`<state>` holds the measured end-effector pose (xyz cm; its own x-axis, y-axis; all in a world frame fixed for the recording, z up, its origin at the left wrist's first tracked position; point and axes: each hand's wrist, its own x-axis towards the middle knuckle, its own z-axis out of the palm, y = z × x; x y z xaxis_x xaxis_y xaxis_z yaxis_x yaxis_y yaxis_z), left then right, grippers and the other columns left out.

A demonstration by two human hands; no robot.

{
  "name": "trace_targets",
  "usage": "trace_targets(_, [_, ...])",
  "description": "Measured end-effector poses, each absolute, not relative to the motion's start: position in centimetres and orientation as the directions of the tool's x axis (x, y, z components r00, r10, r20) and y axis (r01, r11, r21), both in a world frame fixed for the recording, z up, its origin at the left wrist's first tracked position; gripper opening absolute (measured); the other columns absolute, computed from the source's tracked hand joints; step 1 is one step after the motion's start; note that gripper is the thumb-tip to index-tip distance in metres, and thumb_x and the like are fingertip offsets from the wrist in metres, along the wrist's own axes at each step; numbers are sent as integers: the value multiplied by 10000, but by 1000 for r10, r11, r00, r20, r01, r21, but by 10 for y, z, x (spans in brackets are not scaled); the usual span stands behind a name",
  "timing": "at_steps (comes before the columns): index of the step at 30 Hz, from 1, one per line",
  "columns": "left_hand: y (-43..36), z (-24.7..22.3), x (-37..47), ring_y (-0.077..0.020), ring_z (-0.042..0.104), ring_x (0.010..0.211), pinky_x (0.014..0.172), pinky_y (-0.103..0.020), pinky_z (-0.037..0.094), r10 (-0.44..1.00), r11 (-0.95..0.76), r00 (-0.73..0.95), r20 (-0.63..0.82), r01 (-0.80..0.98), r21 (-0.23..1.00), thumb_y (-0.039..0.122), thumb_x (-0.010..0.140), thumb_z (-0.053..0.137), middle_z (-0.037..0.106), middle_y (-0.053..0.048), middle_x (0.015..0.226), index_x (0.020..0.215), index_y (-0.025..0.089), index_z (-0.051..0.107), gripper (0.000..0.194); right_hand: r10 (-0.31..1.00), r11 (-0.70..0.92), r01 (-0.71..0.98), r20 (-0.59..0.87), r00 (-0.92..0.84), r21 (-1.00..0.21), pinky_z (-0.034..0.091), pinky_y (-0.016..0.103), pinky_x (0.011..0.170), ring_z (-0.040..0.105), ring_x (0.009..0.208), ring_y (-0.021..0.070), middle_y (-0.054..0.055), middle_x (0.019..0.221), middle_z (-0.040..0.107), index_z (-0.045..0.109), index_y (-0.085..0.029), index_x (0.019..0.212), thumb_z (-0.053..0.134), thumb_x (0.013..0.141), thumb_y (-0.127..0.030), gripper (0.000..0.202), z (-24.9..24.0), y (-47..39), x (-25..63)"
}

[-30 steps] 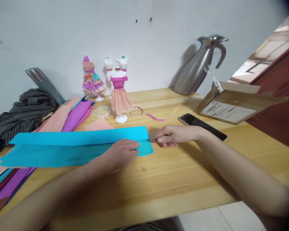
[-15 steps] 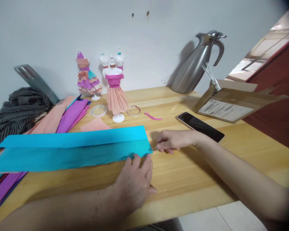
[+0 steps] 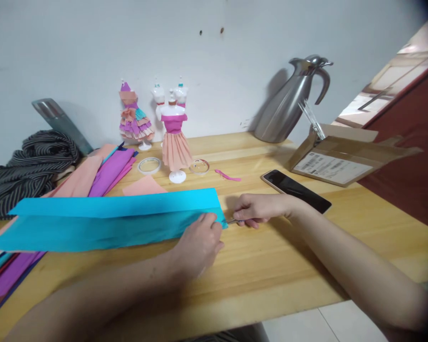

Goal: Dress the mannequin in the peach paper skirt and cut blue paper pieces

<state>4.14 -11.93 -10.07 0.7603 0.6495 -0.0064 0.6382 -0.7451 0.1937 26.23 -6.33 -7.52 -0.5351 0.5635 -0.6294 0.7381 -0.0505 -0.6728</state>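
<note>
A long strip of bright blue crepe paper (image 3: 103, 228), with a fold running along its length, lies across the table. My left hand (image 3: 201, 242) is closed at its near edge by the right end, the fingers bent and pinching the paper. My right hand (image 3: 251, 209) grips a thin metal tool (image 3: 231, 221) that looks like tweezers; most of it is hidden in the fingers. Its tip meets the crumpled right corner of the blue strip.
Behind the strip stand a small mannequin (image 3: 176, 147) in a pleated skirt and a ruffled one (image 3: 133, 118). Tape rolls (image 3: 149, 166), a phone (image 3: 296, 190), a cardboard box (image 3: 337, 159) and a steel jug (image 3: 285, 107) surround the work. Coloured paper (image 3: 110, 171) is piled at left.
My left hand has moved up onto the paper's edge, and its spread fingers have curled in. The right hand keeps the tool at the corner. The camera view has shifted slightly.
</note>
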Motion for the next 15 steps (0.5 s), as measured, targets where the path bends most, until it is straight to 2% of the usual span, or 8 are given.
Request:
trace_targets(4, [-106, -98, 51, -244, 558, 950, 823, -358, 476, 672, -734, 740, 20, 662, 148, 254, 885, 499, 602, -95, 949, 878, 134, 628, 177, 582, -63, 712, -606, -542, -699, 224, 191, 371, 335, 367, 37, -29, 495, 522, 576, -130, 732, 548, 761, -610, 481, -78, -63, 262])
trace_targets(8, [-98, -98, 54, -234, 570, 887, 737, -337, 448, 685, -726, 728, 11, 682, 89, 162, 890, 402, 620, -108, 901, 838, 140, 635, 239, 595, -40, 698, -579, -558, -715, 224, 198, 381, 329, 375, 41, -32, 493, 509, 593, -121, 755, 545, 759, -628, 509, -76, -62, 267])
trace_targets(10, [-90, -94, 52, -208, 571, 807, 666, -303, 415, 714, -694, 701, 5, 706, 143, 143, 862, 409, 627, -83, 852, 817, 155, 626, 222, 604, -2, 679, -542, -584, -734, 235, 205, 401, 327, 391, 45, -31, 501, 500, 608, -115, 763, 534, 770, -628, 518, -71, -63, 271])
trace_targets(12, [-77, -84, 49, -166, 539, 688, 593, -264, 357, 729, -654, 683, -38, 713, 253, 161, 830, 438, 607, -37, 746, 768, 168, 607, 180, 639, 74, 636, -453, -622, -768, 294, 214, 452, 386, 453, 66, -19, 537, 509, 627, -110, 778, 534, 782, -612, 511, -64, -64, 275])
trace_targets(15, [-51, -65, 43, -109, 444, 583, 542, -232, 285, 660, -650, 743, -113, 640, 410, 161, 777, 471, 508, 16, 610, 651, 156, 548, 148, 736, 221, 591, -266, -623, -776, 393, 250, 589, 510, 632, 125, 33, 700, 597, 661, -107, 872, 549, 785, -592, 505, -51, -69, 278])
